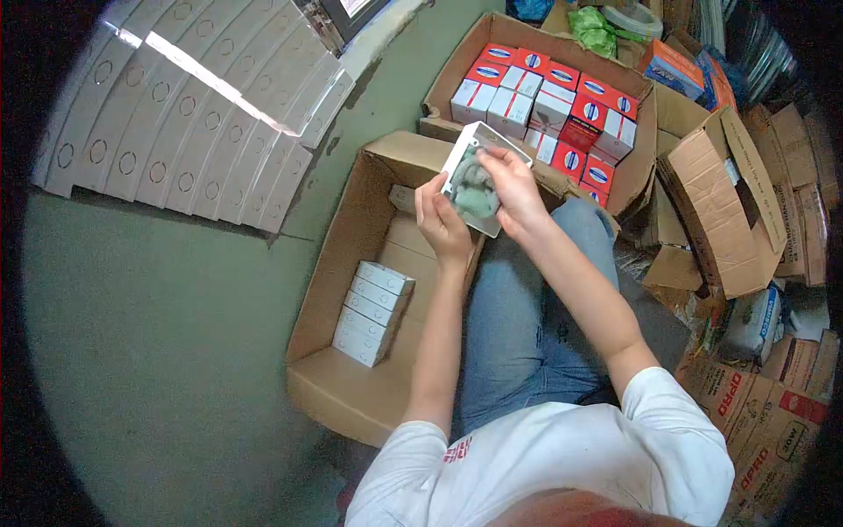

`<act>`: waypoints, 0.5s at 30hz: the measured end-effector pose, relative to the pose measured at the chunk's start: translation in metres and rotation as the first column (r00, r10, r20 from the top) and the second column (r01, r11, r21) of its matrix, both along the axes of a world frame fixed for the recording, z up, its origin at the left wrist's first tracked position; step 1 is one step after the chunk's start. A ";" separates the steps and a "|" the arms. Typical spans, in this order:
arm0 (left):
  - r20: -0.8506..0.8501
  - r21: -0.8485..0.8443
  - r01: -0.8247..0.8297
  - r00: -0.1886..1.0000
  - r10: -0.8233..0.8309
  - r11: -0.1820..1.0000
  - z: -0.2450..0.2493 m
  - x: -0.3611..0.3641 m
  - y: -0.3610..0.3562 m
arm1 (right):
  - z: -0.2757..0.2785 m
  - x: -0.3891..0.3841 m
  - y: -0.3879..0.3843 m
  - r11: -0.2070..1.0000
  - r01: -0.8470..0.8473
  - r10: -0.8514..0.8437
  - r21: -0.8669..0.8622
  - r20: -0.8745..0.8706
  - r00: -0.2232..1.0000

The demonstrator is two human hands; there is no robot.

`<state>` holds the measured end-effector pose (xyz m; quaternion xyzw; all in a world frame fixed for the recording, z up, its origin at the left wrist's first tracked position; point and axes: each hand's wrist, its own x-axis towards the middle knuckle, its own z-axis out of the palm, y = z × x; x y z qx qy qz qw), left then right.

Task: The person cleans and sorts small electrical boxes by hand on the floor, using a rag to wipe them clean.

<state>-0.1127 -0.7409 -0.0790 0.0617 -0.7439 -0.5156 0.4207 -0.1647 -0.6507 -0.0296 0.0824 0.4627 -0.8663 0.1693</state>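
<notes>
A shallow white open-topped box (pixel 458 158) is held up, tilted, above my lap. Inside it lies a soft, pale greenish bundle (pixel 475 198); I cannot make out what it is. My left hand (pixel 443 224) is closed on the box's near left side, thumb toward the inside. Over the right edge reaches my right hand (pixel 511 186), its fingertips closed on the bundle inside. Below and left stands an open cardboard carton (pixel 338 290), with a row of small white boxes (pixel 373 312) in it.
Another carton (pixel 479 39) at the back holds several red-and-white boxes (pixel 571 119). Long stacked white boxes (pixel 176 114) line up at the upper left on the green floor (pixel 158 334). Torn cardboard (pixel 720 198) and printed cartons (pixel 746 422) crowd the right side.
</notes>
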 end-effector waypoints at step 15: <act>-0.053 0.045 0.020 0.998 -0.018 0.999 -0.010 0.000 -0.013 | 0.003 0.035 0.016 0.730 -0.311 0.599 0.609 -0.350 0.720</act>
